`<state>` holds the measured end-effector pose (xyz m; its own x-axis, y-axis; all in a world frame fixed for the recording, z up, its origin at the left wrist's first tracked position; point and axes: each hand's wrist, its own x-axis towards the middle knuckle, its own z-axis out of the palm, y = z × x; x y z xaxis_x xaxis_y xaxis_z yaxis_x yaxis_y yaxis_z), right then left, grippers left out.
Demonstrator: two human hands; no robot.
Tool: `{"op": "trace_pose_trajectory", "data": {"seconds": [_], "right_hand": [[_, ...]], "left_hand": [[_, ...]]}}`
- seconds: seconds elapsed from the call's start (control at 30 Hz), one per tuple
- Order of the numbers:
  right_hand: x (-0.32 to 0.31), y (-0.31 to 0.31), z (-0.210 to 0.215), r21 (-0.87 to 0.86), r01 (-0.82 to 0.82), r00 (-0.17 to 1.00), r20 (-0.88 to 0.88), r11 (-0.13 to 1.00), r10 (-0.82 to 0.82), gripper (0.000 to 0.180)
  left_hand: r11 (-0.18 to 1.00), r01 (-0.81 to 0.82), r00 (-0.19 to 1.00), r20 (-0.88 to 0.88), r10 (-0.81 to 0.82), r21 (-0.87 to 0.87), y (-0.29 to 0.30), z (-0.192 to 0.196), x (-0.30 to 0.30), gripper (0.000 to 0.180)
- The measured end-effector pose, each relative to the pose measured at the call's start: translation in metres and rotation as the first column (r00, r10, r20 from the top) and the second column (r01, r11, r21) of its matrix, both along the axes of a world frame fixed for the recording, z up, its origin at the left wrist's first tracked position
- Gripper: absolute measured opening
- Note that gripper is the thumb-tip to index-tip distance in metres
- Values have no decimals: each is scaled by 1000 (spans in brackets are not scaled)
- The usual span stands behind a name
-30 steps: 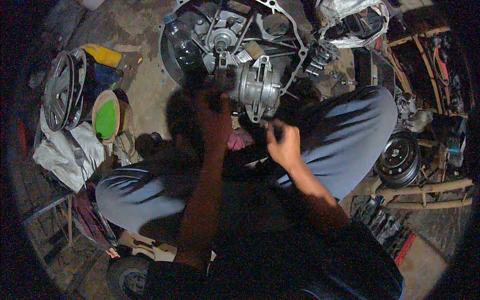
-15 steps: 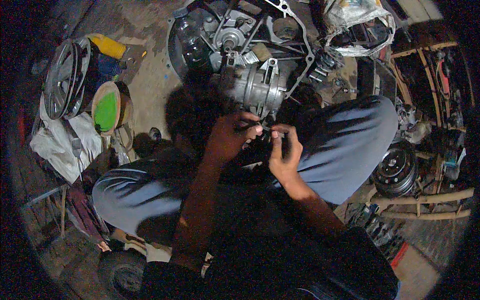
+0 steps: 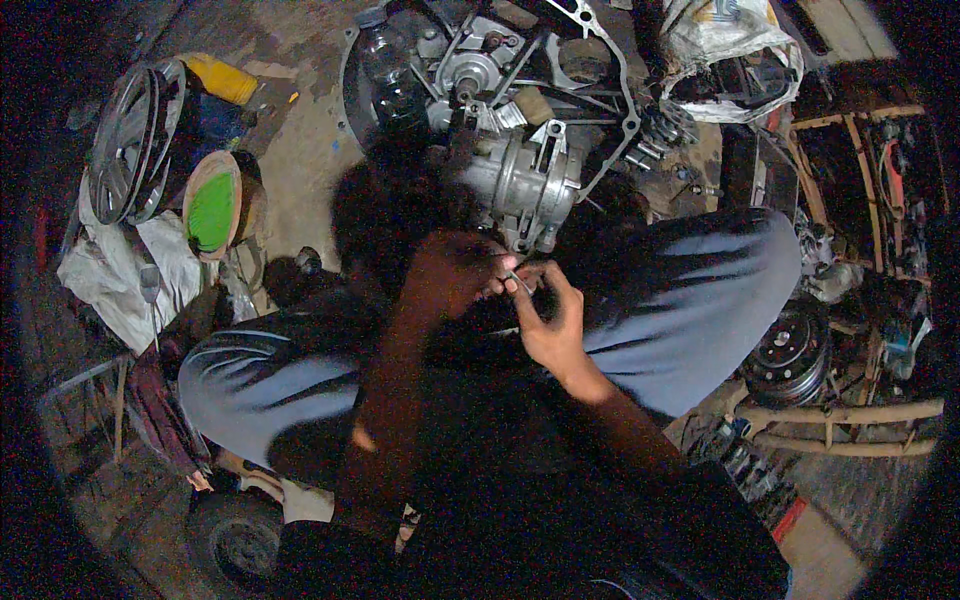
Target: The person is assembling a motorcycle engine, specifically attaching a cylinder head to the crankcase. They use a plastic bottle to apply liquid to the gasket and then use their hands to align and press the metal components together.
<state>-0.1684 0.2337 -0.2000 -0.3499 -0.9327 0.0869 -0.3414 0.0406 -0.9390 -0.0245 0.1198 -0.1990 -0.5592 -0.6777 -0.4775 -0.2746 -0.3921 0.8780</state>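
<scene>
My left hand [image 3: 455, 272] and my right hand [image 3: 555, 325] meet in front of my lap with their fingertips close together. The right thumb and forefinger pinch a small, thin grey piece [image 3: 519, 282], too small to name. The left hand lies in shadow with its fingers drawn together at the same spot; what it grips is hidden. Just beyond the fingers lies a rounded silver metal machine housing [image 3: 525, 180], with bolt lugs and a clamp-like bracket on it. My hands appear apart from it.
Beyond the housing lies a large metal casing [image 3: 628, 125] with a clear plastic bottle [image 3: 380, 60]. At left are wheel rims [image 3: 125, 150], a yellow container [image 3: 222, 80] and a bowl with green inside [image 3: 212, 212]. A white sack [image 3: 720, 30], wheel [image 3: 790, 345] and wooden rack [image 3: 850, 412] stand right.
My right hand has moved left and slightly down, bringing its fingertips against the left hand's. The left hand has stayed nearly in place. The view has shifted slightly.
</scene>
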Motion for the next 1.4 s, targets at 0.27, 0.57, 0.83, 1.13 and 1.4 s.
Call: {"op": "trace_pose_trajectory", "data": {"seconds": [0.27,0.57,0.83,1.13,1.4], "right_hand": [[3,-4,11,194,83,986,127,978,-109,9],[-9,-12,-8,144,192,971,116,971,-209,18],[-21,-20,-21,226,326,916,162,918,-366,30],[-22,-24,-20,284,306,916,174,909,-362,31],[-23,-26,-23,275,296,926,151,915,-345,28]], "left_hand": [[996,-85,990,-118,83,-10,11,-22,-11,30],[963,-91,987,103,121,-254,4,-16,-12,30],[826,-188,945,130,299,-532,6,-20,-30,20],[841,-84,948,217,232,-534,7,-9,-32,10],[701,-9,900,300,317,-713,15,-14,-41,15]]}}
